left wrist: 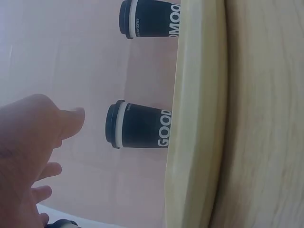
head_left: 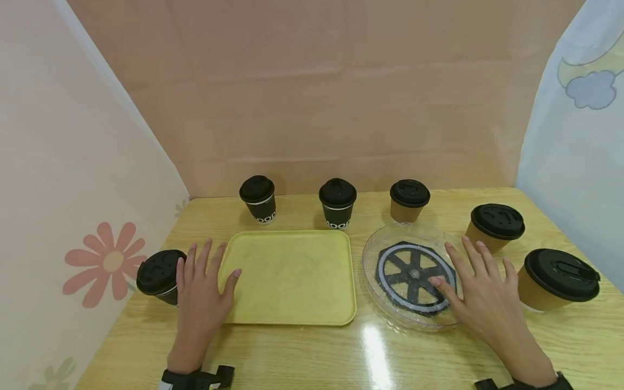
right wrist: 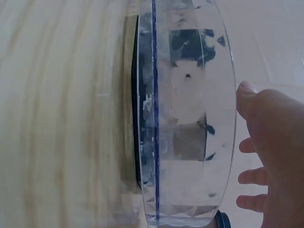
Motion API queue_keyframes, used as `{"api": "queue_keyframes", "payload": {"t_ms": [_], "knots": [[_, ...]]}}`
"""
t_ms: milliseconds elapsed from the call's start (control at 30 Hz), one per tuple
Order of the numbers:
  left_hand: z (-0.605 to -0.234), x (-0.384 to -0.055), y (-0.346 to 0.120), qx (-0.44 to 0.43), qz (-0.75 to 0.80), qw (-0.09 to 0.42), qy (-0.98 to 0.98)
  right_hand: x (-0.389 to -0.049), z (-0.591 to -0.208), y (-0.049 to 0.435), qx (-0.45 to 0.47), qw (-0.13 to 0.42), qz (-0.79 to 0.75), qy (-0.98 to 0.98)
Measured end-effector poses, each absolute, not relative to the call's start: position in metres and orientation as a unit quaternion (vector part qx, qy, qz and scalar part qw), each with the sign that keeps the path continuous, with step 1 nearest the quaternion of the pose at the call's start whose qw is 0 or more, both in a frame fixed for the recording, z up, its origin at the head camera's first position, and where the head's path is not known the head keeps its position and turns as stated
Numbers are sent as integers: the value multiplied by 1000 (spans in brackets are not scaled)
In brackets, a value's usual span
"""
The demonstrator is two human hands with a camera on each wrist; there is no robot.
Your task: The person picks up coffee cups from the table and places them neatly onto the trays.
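My left hand (head_left: pixel 202 292) is spread with straight fingers over the left edge of a yellow rectangular tray (head_left: pixel 292 279), holding nothing. Just left of it stands a black paper cup with a black lid (head_left: pixel 158 276), partly covered by the fingers. My right hand (head_left: pixel 487 300), fingers also spread, hovers at the right rim of a round clear plastic dish (head_left: pixel 372 295); its thumb overlaps the rim in the head view. Beneath or inside the dish shows a dark spoked disc with a pale ring (head_left: pixel 414 274). In the right wrist view the thumb is beside the clear wall (right wrist: pixel 221 109).
Two black lidded cups (head_left: pixel 260 203) (head_left: pixel 337 206) stand behind the tray. A brown lidded cup (head_left: pixel 408 201) is behind the dish. Two more brown cups (head_left: pixel 494 227) (head_left: pixel 558 279) stand right of the dish. Cloth walls (head_left: pixel 341 108) enclose the wooden table (head_left: pixel 292 357).
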State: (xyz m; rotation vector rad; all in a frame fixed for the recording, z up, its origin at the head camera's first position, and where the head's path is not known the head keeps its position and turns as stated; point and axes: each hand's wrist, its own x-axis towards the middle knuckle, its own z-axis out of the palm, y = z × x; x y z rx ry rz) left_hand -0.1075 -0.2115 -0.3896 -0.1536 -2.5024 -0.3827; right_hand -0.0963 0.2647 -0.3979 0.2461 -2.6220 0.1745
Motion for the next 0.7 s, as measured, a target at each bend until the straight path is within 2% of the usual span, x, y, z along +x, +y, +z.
{"api": "queue_keyframes", "payload": {"t_ms": [167, 567, 700], "knots": [[-390, -109, -216, -61, -159, 328, -929, -96, -398, 265, 91, 247, 65, -963], [-387, -112, -222, -86, -172, 458, -868, -96, -400, 264, 95, 248, 62, -962], [-387, -114, -220, -78, -175, 516, -835, -97, -399, 264, 95, 245, 64, -963]]}}
